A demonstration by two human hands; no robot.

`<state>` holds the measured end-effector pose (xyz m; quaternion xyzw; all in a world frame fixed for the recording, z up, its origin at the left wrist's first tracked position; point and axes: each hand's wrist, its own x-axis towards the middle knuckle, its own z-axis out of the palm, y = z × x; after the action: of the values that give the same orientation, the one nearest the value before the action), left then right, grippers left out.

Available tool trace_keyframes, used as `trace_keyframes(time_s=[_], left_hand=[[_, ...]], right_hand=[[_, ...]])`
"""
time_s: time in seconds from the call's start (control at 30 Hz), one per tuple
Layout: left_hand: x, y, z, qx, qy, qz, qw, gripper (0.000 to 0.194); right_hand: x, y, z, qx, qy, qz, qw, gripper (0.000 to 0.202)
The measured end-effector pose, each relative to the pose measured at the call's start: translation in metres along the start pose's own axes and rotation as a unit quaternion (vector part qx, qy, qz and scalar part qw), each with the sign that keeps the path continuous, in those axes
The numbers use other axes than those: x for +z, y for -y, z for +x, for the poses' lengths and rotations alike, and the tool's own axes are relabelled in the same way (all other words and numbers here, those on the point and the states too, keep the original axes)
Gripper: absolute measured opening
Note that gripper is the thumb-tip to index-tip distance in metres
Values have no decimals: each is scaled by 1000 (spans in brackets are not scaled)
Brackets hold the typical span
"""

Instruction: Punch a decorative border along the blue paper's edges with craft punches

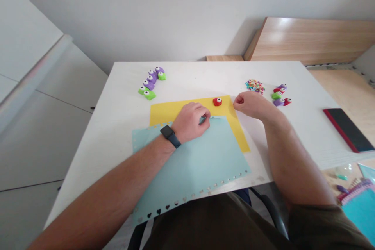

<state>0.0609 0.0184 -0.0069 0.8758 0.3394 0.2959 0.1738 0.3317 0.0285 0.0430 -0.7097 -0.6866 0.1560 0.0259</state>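
Note:
My left hand, with a dark watch on its wrist, rests over the upper edge of a light blue sheet of paper. Its fingers are curled into a pinch; anything between them is too small to make out. Hole cut-outs run along the sheet's edges, some heart-shaped. Beneath it lies a yellow sheet. A red craft punch with a white, black-dotted button sits on the yellow sheet between my hands. Just off that sheet's right edge, my right hand is closed, fingertips together, contents hidden.
A heap of multicoloured paper bits lies beyond my right hand. Several purple and green punches stand at the back left, and another mixed group at the right. A black notebook with a red edge lies near the table's right edge.

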Motion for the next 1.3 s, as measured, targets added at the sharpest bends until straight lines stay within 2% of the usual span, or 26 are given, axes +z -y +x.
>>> trace_keyframes(time_s=[0.07,0.17,0.27,0.37,0.5,0.83,1.3], left_hand=[[0,0,0,0,0,-1,1000,11],[0,0,0,-2,0,-1,1000,11],[0,0,0,-3,-1,0,1000,12],[0,1,0,-1,-2,1,1000,11],[0,1,0,0,0,4,1000,11],[1,1,0,4,-6,6,1000,11],[0,1,0,-2,-5,5,1000,11]], right_hand=[[-2,-1,0,9,-24,17,1000,11],[-5,-10,4,39,-92,22,995,13],[-7,-28,11,96,-165,-2,982,19],[-8,-47,17,141,-198,-17,970,23],[-8,-59,22,161,-199,-34,966,26],[-8,-61,23,154,-202,-34,967,30],[-7,-61,22,164,-187,62,967,32]])
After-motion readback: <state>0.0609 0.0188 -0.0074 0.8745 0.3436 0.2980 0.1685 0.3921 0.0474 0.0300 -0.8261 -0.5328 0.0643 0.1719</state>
